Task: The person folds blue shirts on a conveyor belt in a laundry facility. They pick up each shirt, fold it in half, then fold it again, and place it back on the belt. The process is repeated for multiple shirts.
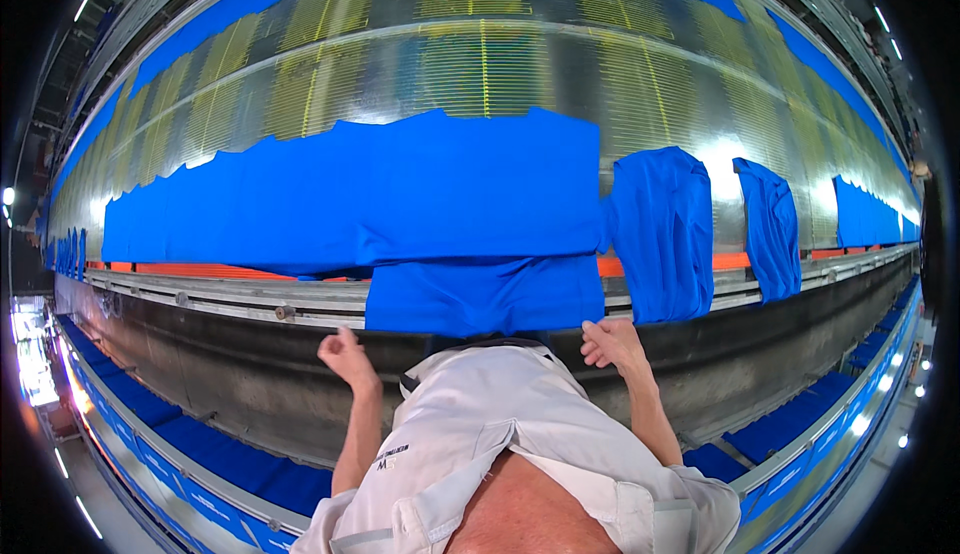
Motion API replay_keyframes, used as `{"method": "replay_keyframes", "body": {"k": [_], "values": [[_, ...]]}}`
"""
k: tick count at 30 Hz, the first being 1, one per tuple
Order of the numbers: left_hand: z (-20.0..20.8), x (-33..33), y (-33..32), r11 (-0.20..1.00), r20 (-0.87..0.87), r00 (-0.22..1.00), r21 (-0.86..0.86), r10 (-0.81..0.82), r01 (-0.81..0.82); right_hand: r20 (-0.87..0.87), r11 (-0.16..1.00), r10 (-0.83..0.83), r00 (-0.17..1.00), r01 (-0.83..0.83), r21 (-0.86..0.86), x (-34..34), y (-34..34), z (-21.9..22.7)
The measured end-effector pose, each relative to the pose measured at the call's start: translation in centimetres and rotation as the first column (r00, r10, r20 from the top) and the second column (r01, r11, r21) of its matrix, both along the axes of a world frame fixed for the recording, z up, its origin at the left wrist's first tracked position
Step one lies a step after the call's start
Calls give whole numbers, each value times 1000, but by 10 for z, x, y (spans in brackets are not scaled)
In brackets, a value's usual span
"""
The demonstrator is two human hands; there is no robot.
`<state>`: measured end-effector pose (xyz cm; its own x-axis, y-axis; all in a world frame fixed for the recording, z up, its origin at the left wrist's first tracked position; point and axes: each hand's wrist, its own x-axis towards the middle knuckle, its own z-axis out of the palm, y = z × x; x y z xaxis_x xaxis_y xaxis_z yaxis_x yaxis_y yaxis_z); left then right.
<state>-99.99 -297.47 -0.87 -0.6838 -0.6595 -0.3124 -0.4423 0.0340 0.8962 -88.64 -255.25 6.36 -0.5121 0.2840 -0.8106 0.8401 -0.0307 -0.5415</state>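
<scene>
A: What is the state of each hand?
B: The left hand (347, 357) has curled fingers, near the left corner of the draped blue fabric panel (485, 299); no cloth shows between them. The right hand (612, 345) is half closed beside that panel's right corner; whether it pinches the edge cannot be determined.

A: Where is the panel?
B: Between the hands, over the table's edge rail (240, 299). Its near part is rumpled, so placement appears incomplete.

A: Which portion appears done?
B: Beyond both hands and to the left, the wide blue fabric stretch (300, 194) lies mostly flat on the printing table (480, 64).

A: What appears left?
B: Right of the right hand, the bunched blue piece (662, 239) and the narrower bunched piece (770, 234) are not yet spread.
</scene>
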Motion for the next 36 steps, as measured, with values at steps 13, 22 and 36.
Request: {"method": "replay_keyframes", "body": {"k": [13, 22, 36], "values": [[29, 17, 18, 773, -164, 926, 513, -339, 374, -458, 620, -731, 505, 772, -139, 31, -53, -23], [115, -14, 24, 841, -369, 860, 277, -353, 465, -776, 689, -500, 385, 719, -88, -3, -39, 60], [20, -100, 89, -168, 691, 186, -411, -699, 896, 80, 427, 785, 614, -631, 648, -102, -1, -2]]}}
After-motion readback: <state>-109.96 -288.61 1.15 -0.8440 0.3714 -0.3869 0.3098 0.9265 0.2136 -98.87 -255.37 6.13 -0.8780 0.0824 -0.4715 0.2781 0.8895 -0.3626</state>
